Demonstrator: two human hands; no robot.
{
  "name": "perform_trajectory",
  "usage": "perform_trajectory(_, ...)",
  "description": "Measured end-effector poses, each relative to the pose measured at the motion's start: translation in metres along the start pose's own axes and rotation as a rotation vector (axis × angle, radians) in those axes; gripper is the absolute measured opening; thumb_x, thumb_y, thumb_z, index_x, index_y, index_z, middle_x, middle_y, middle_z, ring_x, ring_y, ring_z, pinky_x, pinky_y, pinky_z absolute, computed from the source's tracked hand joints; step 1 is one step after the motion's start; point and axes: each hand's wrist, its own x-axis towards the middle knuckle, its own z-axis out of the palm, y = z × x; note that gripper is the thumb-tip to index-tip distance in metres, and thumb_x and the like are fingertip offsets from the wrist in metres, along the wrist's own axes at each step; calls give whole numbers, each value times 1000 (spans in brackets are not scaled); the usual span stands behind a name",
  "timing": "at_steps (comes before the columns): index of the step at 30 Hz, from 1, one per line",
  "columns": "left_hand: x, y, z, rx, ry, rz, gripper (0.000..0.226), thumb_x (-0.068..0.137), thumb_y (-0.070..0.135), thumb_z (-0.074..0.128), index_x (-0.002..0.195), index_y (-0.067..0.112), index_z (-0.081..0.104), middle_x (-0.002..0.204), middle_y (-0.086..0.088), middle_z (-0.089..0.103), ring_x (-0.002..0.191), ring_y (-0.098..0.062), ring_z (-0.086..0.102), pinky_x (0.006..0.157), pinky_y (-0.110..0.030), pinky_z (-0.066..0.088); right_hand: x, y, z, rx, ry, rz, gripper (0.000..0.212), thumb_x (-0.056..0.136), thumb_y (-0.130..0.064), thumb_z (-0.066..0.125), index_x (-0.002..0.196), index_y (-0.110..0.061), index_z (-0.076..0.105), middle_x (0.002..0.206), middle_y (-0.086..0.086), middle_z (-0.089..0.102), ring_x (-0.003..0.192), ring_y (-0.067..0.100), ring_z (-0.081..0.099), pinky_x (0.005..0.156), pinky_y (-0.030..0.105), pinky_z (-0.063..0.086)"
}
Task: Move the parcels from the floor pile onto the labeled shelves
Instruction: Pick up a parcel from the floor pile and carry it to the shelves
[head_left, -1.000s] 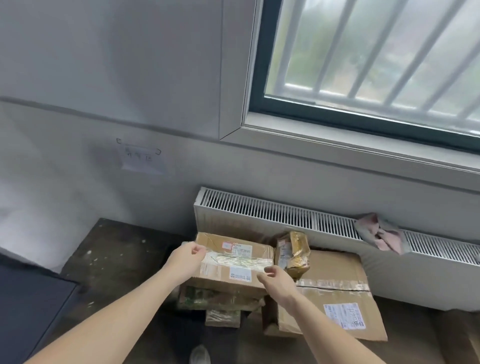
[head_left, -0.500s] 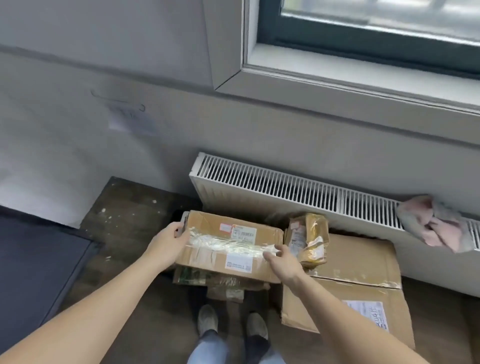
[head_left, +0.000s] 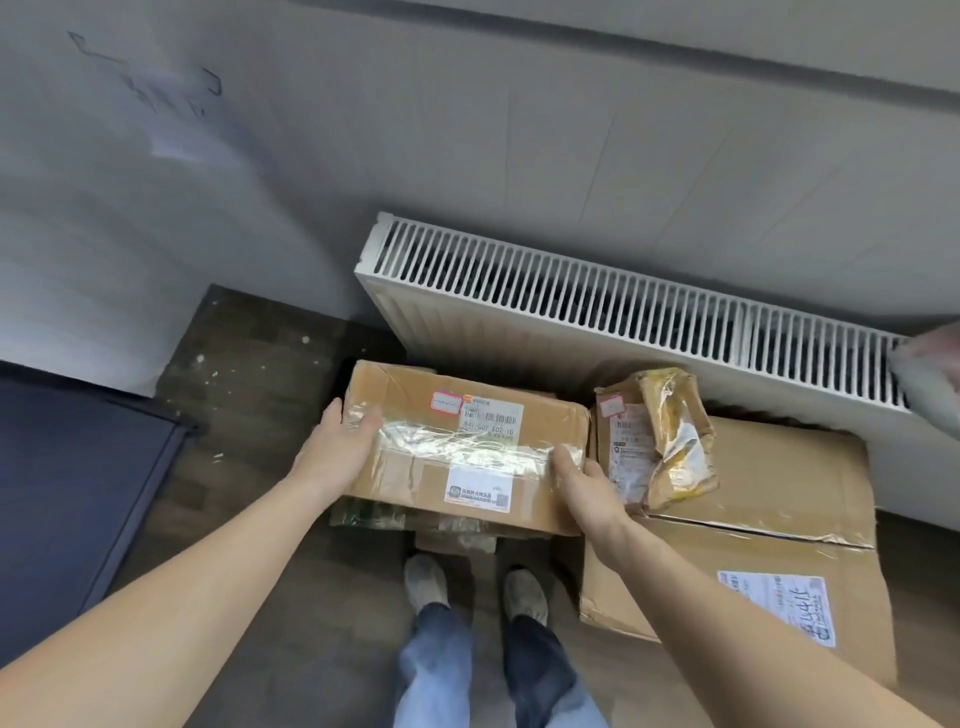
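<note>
Parcels crowd the floor (head_left: 249, 364) below a white radiator (head_left: 597, 312) as I stand over the pile, shoes and jeans showing at the bottom of the view. At far left, a dark panel (head_left: 78, 467) lies beside the wall. My left hand (head_left: 337, 457) presses the left end of the taped cardboard box (head_left: 467, 447), thumb over its top edge; the other fingers are hidden behind the side, so I cannot tell how far they wrap. The box sits on top of flatter packages (head_left: 374, 514) that peek out beneath it. My right hand (head_left: 587, 488) holds the box's right end, fingers lying over the tape near the corner. Just beside it, a crumpled yellow-brown packet (head_left: 660, 436) rests on a large flat carton (head_left: 779, 519) against the radiator.

The step in hand, as I judge it, is the pick-up of the first box from the pile; it looks seated or barely raised, and I cannot say which. No shelves appear in this view. The next move calls for a level two-handed lift clear of the packet on the right, then a turn away to find the shelf that matches the box's label.
</note>
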Motion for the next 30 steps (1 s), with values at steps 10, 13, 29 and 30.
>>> perform_trajectory(10,7,-10,-1,-99,-13,-18,69,86,75,33,140,34,47,123,4,62,112,-25,59,101,-48,46,-9,-6,6,155,29,-85,58,101,-56,47,149,-24,38,118,-5,62,98,12,61,90,32,43)
perform_trajectory(13,0,-6,-6,-128,27,-22,60,93,68,34,139,31,47,121,4,62,109,-23,59,100,-45,47,-18,-20,3,147,46,-136,57,100,-54,50,148,-25,39,127,-3,62,110,18,62,95,35,47)
perform_trajectory(29,-79,18,-79,-277,165,56,56,97,63,34,134,23,47,114,1,60,101,-21,58,85,-37,47,-98,-107,-17,-5,57,-414,54,100,-48,53,147,-21,43,127,-1,63,112,21,61,92,35,46)
perform_trajectory(30,-82,16,-81,-290,168,54,57,97,64,34,134,23,47,115,1,61,103,-21,58,87,-39,48,-103,-108,-18,-11,60,-426,54,100,-48,54,146,-21,44,125,-2,63,112,21,61,94,36,46)
